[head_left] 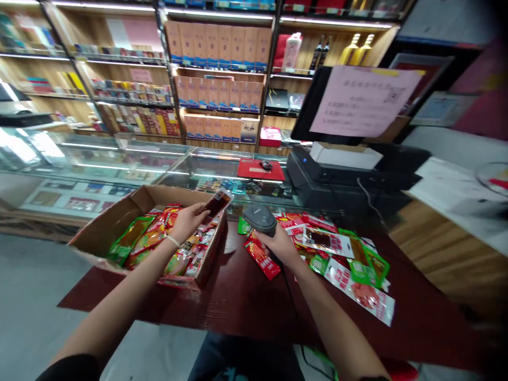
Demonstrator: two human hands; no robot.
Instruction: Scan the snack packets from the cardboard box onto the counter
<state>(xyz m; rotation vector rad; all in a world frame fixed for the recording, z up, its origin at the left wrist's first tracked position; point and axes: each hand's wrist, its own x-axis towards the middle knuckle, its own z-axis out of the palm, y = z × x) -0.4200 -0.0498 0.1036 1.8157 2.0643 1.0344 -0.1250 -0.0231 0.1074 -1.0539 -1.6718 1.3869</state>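
Note:
My left hand [189, 218] is closed on a small dark-red snack packet [216, 203], held up over the right side of a cardboard box [103, 228] filled with green and red snack packets. My right hand [280, 243] grips a grey barcode scanner [260, 218] whose head points toward the held packet. The scanner's black cable runs down along my right forearm. Under and to the right of my right hand, several loose snack packets [337, 248] lie spread on the dark red table [246, 301].
A black cash register [337, 180] with a pink paper notice stands behind the table. Glass display counters [119, 159] run at the left. A red mouse pad with a mouse [265, 165] lies on the glass. Shelves of boxed goods [218, 69] fill the back wall.

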